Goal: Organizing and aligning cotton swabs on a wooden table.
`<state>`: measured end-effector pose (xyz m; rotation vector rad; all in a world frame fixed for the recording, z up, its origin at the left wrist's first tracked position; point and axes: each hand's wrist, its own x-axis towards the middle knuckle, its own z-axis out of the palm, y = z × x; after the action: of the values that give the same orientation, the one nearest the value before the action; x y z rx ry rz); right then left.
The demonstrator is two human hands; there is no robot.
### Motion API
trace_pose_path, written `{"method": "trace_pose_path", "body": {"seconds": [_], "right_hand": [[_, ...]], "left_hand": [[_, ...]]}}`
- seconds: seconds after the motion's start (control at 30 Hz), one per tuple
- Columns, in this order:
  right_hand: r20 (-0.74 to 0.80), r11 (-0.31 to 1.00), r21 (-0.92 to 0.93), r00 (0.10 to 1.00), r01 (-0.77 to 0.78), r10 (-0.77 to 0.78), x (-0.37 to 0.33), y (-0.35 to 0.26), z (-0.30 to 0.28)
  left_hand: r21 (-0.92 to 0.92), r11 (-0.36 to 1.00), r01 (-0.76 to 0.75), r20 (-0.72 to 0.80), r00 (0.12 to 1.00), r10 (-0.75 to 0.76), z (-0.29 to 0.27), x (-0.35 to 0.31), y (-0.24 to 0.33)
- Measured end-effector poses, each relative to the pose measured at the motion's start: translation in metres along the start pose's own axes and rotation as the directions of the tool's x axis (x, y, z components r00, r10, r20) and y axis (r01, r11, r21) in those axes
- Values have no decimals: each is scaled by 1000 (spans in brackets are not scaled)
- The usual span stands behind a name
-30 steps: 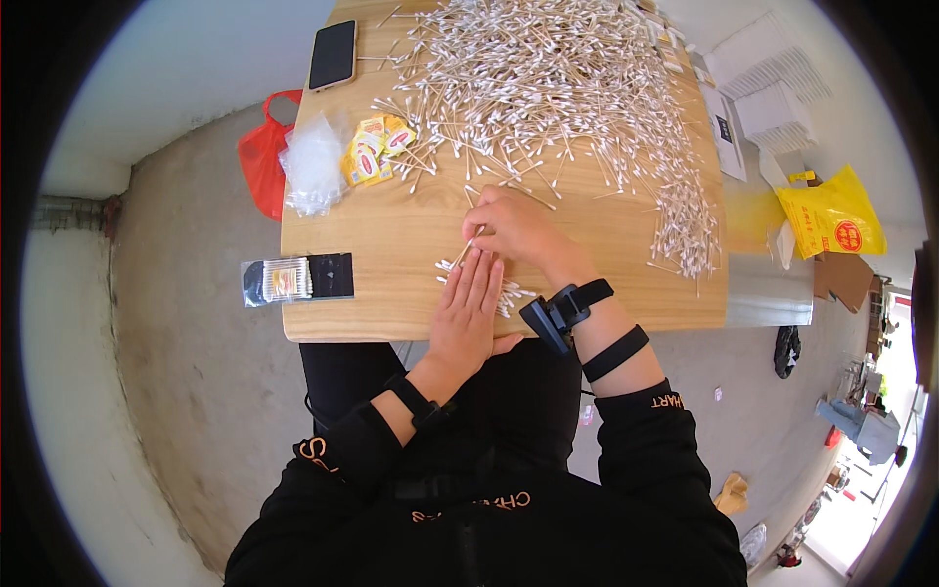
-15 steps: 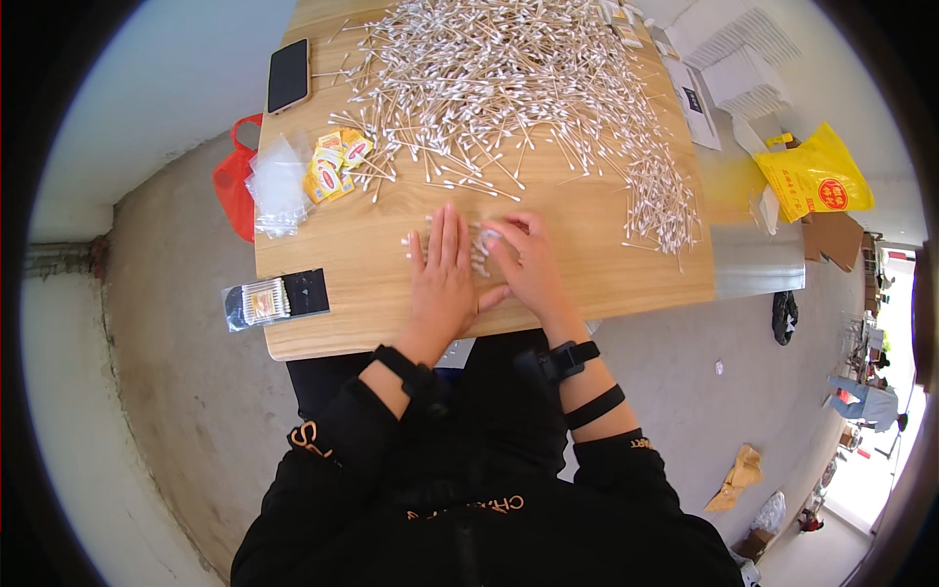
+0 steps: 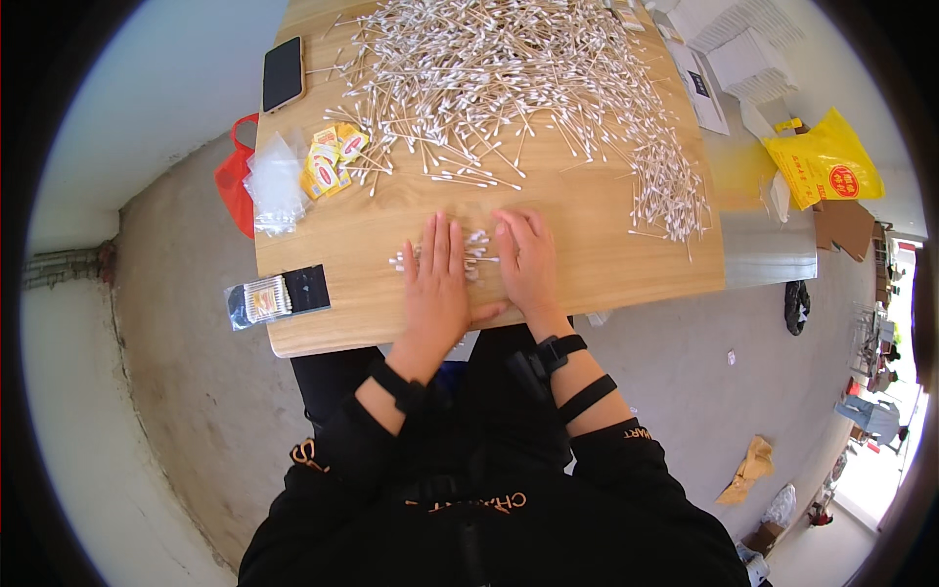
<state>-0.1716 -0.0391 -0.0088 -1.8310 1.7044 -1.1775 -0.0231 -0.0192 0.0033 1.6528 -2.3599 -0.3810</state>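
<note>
The right grip (image 3: 528, 269) has moved from the left grip's (image 3: 437, 289) fingertips to beside it, curled, pinch unclear; the left lies flat over swabs (image 3: 478, 240) running left-right.

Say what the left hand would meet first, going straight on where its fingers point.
Probably the loose cotton swabs fringing the big pile, if the left hand slides low; depth is unclear.

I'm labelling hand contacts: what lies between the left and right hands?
In the head view, a small group of cotton swabs lies on the table between the left hand and the right hand.
</note>
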Motion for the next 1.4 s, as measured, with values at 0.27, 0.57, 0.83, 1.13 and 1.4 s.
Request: {"method": "trace_pose_path", "body": {"seconds": [0.27,0.57,0.83,1.13,1.4], "right_hand": [[-115,997,23,991,-69,71,1,0,6],[-155,994,73,984,-78,88,2,0,4],[-185,998,14,981,-56,58,1,-3,6],[-202,996,55,976,-76,86,0,1,7],[-198,998,45,979,-48,56,3,0,6]], "left_hand": [[111,994,-24,161,987,6,-26,40,-12],[-22,996,-91,54,994,92,-4,-17,-6],[55,995,-85,89,993,80,-11,36,-12],[86,978,-192,173,969,175,-16,-17,-17],[79,991,-111,60,993,106,-5,5,-13]]}}
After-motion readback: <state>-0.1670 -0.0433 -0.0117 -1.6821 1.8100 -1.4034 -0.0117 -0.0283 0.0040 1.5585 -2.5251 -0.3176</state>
